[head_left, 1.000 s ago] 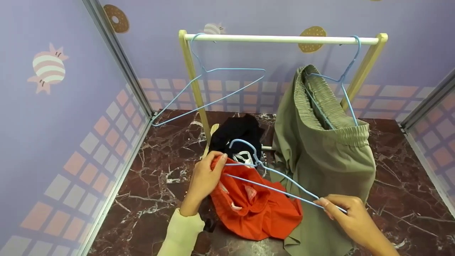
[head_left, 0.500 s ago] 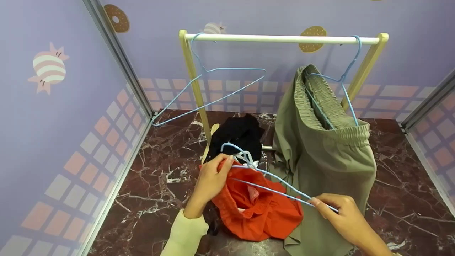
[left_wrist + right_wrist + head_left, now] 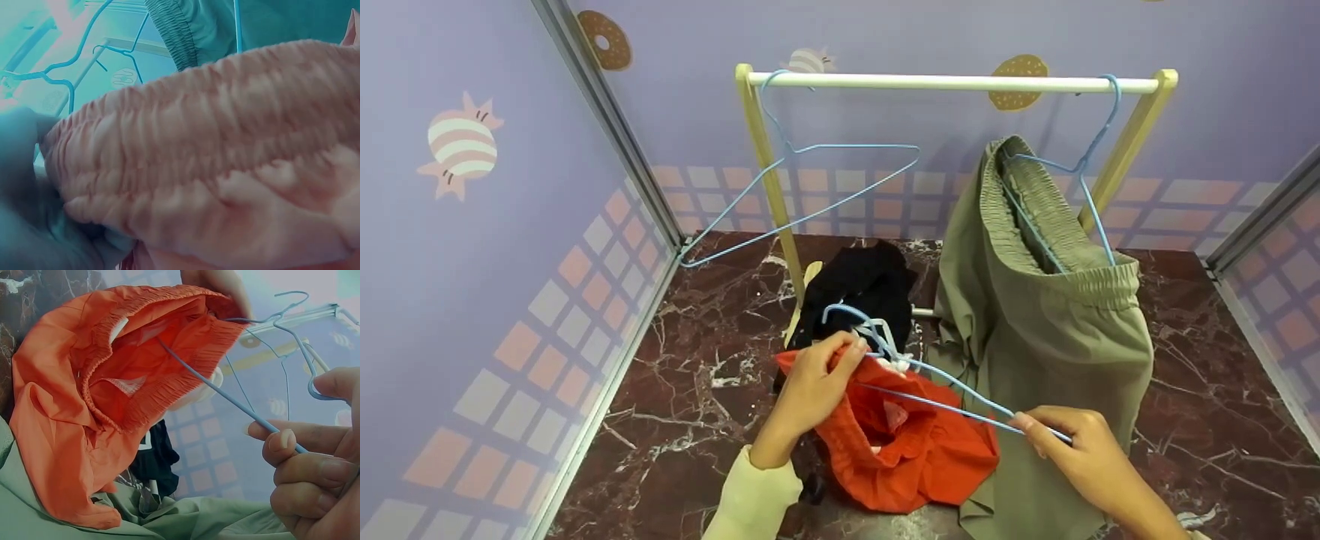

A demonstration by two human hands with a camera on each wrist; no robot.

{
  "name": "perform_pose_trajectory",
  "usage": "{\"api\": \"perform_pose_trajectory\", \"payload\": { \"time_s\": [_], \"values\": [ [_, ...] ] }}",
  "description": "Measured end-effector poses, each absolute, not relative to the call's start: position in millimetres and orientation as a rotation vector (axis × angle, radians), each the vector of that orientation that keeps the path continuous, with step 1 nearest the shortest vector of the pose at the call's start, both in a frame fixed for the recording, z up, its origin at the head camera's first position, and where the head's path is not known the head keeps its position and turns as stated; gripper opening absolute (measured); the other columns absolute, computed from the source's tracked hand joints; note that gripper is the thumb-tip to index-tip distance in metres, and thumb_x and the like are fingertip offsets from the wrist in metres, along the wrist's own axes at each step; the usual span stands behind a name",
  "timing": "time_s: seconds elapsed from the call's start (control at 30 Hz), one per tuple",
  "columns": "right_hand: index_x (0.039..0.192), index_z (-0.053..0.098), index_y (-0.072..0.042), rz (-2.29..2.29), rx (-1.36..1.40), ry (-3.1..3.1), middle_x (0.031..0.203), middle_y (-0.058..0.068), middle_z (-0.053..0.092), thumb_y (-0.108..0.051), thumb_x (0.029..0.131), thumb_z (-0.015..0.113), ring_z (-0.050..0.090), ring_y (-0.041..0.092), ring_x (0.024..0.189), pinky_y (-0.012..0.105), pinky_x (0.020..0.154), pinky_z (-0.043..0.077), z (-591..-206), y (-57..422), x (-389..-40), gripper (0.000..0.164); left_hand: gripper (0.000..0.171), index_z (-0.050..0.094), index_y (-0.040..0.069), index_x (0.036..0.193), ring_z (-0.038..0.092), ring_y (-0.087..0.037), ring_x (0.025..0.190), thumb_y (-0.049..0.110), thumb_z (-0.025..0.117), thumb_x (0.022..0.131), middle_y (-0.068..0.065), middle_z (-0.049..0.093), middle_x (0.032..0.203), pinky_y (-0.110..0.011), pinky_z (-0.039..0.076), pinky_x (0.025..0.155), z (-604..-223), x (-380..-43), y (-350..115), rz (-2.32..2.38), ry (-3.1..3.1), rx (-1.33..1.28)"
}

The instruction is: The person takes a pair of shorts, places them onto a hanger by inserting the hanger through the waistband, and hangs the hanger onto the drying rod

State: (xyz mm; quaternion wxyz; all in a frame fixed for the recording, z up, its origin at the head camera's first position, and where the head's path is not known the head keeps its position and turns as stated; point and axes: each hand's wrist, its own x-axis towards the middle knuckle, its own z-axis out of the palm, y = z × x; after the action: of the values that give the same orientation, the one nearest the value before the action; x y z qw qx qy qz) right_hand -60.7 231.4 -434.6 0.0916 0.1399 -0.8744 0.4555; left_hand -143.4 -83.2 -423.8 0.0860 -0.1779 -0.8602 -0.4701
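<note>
Orange shorts (image 3: 915, 480) with a gathered elastic waist hang open-topped in the middle of the head view. My left hand (image 3: 812, 394) pinches their waistband at the left side; the band fills much of the left wrist view. A blue wire hanger (image 3: 242, 406) has its left end inside the waist opening, partly hidden by the cloth and my left hand. My right hand (image 3: 1076, 454) grips the hanger's right end, which lies outside the shorts. The hanger's hook points up and left, above the waistband.
A clothes rack (image 3: 952, 82) with wooden posts stands behind. On it hang a bare blue hanger (image 3: 855, 145) at left and olive elastic-waist trousers (image 3: 1057, 337) on another hanger at right. A black garment (image 3: 862, 277) lies behind the shorts on the marbled floor (image 3: 682, 405).
My left hand has moved a little right and down, drawing the waistband further over the hanger's left end. My right hand and the hanger have shifted slightly left.
</note>
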Motion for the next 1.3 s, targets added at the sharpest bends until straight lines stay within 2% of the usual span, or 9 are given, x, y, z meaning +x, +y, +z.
{"api": "perform_pose_trajectory", "payload": {
  "time_s": [0.1, 0.23, 0.4, 0.47, 0.7, 0.93, 1.0, 1.13, 1.3],
  "values": [
    [0.07, 0.062, -0.022, 1.369, 0.377, -2.588, 0.052, -0.009, 0.046, -0.005, 0.085, 0.061, 0.041, 0.003, 0.048, 0.021, 0.047, 0.033, -435, 232, -61, 0.023, 0.022, 0.063, 0.024, 0.093, 0.054, -0.007, 0.075, 0.043, 0.052, 0.09, 0.008, 0.062, 0.083, -0.022, 0.043, 0.07, -423, -142, -84, -1.44, -2.542, -0.629],
    [0.074, 0.065, -0.02, 1.349, 0.351, -2.603, 0.054, -0.007, 0.053, -0.008, 0.084, 0.063, 0.044, 0.002, 0.048, 0.019, 0.047, 0.035, -432, 235, -62, 0.016, 0.02, 0.062, 0.025, 0.093, 0.05, -0.006, 0.068, 0.044, 0.06, 0.085, 0.007, 0.059, 0.079, -0.02, 0.04, 0.059, -425, -141, -84, -1.461, -2.529, -0.739],
    [0.085, 0.068, -0.015, 1.435, 0.32, -2.562, 0.061, -0.004, 0.065, -0.011, 0.083, 0.066, 0.06, 0.006, 0.056, 0.019, 0.052, 0.045, -428, 240, -62, 0.005, 0.021, 0.058, 0.029, 0.078, 0.04, -0.005, 0.055, 0.049, 0.061, 0.082, 0.01, 0.045, 0.062, -0.018, 0.03, 0.049, -426, -139, -82, -1.437, -2.546, -0.698],
    [0.088, 0.068, -0.012, 1.514, 0.322, -2.519, 0.066, -0.001, 0.067, -0.01, 0.083, 0.066, 0.063, 0.006, 0.06, 0.02, 0.053, 0.046, -429, 242, -62, 0.007, 0.025, 0.055, 0.028, 0.072, 0.037, -0.005, 0.052, 0.051, 0.06, 0.082, 0.01, 0.038, 0.058, -0.018, 0.028, 0.048, -427, -139, -82, -1.434, -2.549, -0.654],
    [0.101, 0.061, 0.009, 1.961, 0.352, -2.222, 0.067, 0.007, 0.065, 0.009, 0.08, 0.061, 0.04, 0.008, 0.039, 0.027, 0.033, 0.03, -437, 242, -68, 0.021, 0.036, 0.049, 0.019, 0.066, 0.035, -0.005, 0.049, 0.048, 0.058, 0.085, 0.009, 0.033, 0.055, -0.019, 0.028, 0.047, -428, -140, -81, -1.461, -2.543, -0.551],
    [0.109, 0.053, 0.013, 2.031, 0.439, -2.142, 0.073, 0.008, 0.064, 0.017, 0.076, 0.061, 0.042, 0.011, 0.04, 0.028, 0.033, 0.03, -437, 233, -71, 0.034, 0.04, 0.042, 0.017, 0.062, 0.031, -0.005, 0.05, 0.046, 0.057, 0.086, 0.008, 0.029, 0.056, -0.019, 0.025, 0.049, -430, -139, -80, -1.467, -2.51, -0.503],
    [0.11, 0.053, 0.013, 2.016, 0.473, -2.156, 0.074, 0.006, 0.063, 0.017, 0.075, 0.061, 0.043, 0.012, 0.04, 0.027, 0.033, 0.032, -439, 231, -73, 0.036, 0.041, 0.04, 0.016, 0.061, 0.03, -0.005, 0.05, 0.044, 0.057, 0.086, 0.008, 0.028, 0.055, -0.019, 0.024, 0.048, -430, -139, -80, -1.475, -2.496, -0.491],
    [0.11, 0.058, 0.002, 1.928, 0.395, -2.33, 0.077, 0.001, 0.063, 0.007, 0.076, 0.067, 0.048, 0.014, 0.043, 0.028, 0.037, 0.039, -447, 225, -76, 0.036, 0.041, 0.038, 0.014, 0.059, 0.028, -0.005, 0.049, 0.035, 0.06, 0.087, 0.007, 0.026, 0.055, -0.019, 0.023, 0.049, -424, -136, -77, -1.496, -2.471, -0.482],
    [0.103, 0.063, -0.007, 1.874, 0.431, -2.471, 0.079, 0.001, 0.063, -0.004, 0.076, 0.071, 0.055, 0.007, 0.057, 0.027, 0.048, 0.045, -461, 213, -79, 0.029, 0.039, 0.039, 0.011, 0.06, 0.026, -0.005, 0.05, 0.029, 0.061, 0.087, 0.007, 0.026, 0.056, -0.018, 0.022, 0.05, -416, -132, -75, -1.505, -2.454, -0.5]
  ]
}}
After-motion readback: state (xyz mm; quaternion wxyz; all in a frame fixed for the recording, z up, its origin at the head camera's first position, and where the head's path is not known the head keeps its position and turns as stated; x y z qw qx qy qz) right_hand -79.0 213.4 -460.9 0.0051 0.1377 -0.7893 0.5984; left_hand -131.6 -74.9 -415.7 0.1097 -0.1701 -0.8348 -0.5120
